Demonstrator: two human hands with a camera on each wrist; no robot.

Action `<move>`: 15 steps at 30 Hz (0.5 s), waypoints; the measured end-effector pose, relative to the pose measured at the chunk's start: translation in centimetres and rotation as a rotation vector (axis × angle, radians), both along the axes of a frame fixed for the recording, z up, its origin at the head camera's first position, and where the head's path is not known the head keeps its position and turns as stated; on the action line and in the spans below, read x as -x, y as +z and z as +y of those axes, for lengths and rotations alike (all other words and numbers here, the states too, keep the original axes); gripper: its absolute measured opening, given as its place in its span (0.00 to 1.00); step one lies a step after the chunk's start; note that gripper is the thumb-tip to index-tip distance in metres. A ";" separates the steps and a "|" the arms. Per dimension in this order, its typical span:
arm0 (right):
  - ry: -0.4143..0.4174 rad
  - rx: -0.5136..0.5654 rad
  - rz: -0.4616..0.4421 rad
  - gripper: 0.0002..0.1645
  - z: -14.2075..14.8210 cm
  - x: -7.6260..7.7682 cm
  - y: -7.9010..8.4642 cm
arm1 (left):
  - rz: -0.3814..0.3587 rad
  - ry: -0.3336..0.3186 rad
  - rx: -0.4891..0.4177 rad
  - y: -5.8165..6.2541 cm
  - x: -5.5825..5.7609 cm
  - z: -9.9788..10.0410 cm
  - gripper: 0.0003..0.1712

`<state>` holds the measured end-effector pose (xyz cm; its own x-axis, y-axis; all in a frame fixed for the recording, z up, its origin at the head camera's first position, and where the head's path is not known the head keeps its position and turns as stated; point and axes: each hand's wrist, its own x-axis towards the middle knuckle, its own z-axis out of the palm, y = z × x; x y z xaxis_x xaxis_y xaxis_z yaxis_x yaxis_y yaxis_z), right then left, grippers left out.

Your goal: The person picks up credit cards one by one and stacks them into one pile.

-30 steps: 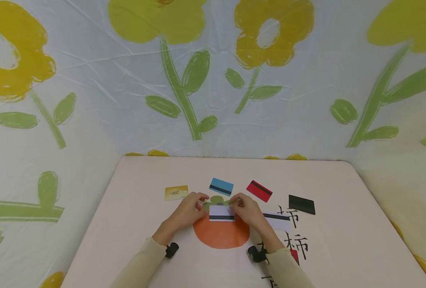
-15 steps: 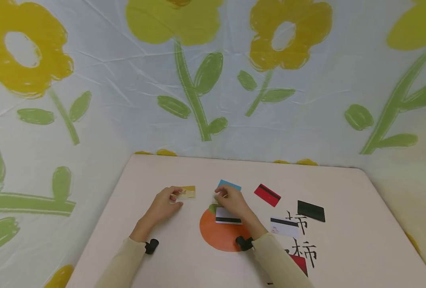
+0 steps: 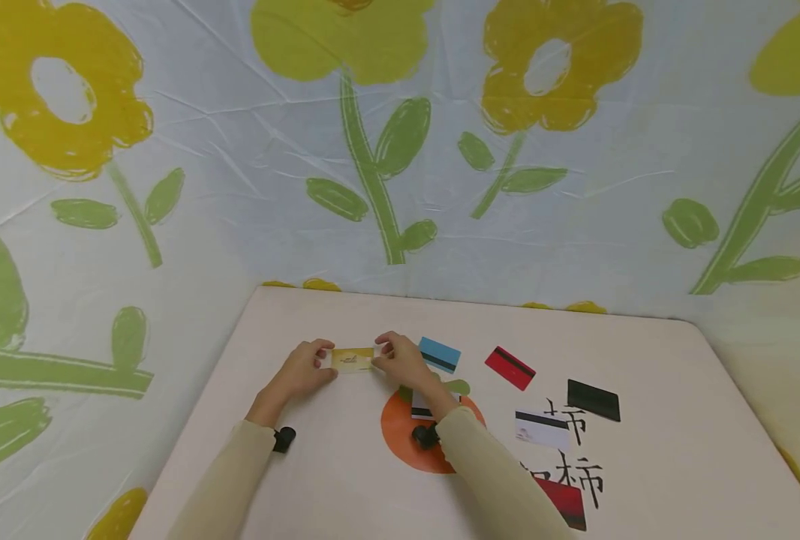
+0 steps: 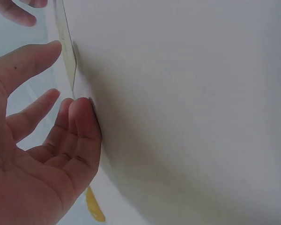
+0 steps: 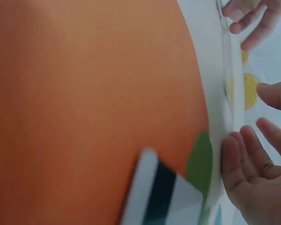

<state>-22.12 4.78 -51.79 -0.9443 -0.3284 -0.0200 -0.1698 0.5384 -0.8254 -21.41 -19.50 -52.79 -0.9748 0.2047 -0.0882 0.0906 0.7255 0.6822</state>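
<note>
A gold card [image 3: 353,360] lies flat near the left of the pale table. My left hand [image 3: 300,371] is at its left end, thumb and fingertips spread around the corners. At the opposite end is my right hand [image 3: 408,366], its fingertips by the right edge. The left wrist view has the thumb [image 4: 49,52] right at the card's near edge, with the other fingers apart from it. Loosely bent fingers [image 5: 239,154] of the right hand rest low by the table in the right wrist view. A white card with a dark stripe [image 3: 422,405] is partly hidden under the right wrist.
Right of my hands lie a blue card [image 3: 440,354], a red card [image 3: 510,367], a black card [image 3: 593,400], another white card [image 3: 542,429] and a second red card [image 3: 571,501]. An orange fruit print [image 3: 400,439] marks the tabletop. Flowered cloth [image 3: 251,210] hangs behind.
Both hands have left the striped white card and moved left to the gold card, the left hand first, then the right. The head view has turned left. The second red card shows more.
</note>
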 end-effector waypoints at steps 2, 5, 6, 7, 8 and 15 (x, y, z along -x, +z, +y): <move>0.000 -0.037 0.012 0.24 -0.4 0.3 -0.5 | -0.011 -0.007 0.013 -0.1 0.2 0.0 0.30; -0.018 -0.081 0.002 0.26 -0.9 0.5 -0.9 | -0.021 -0.016 0.033 -0.2 0.3 0.1 0.30; -0.026 -0.095 -0.006 0.26 -1.0 0.6 -1.0 | -0.024 -0.017 0.036 -0.3 0.3 0.1 0.30; -0.031 -0.112 -0.009 0.26 -1.1 0.6 -1.2 | -0.028 -0.016 0.037 -0.3 0.4 0.1 0.30; -0.036 -0.125 -0.013 0.26 -1.3 0.6 -1.2 | -0.033 -0.015 0.036 -0.4 0.4 0.1 0.30; -0.056 -0.175 0.006 0.25 -1.7 0.3 -1.4 | -0.055 -0.001 0.026 -0.8 0.5 0.1 0.30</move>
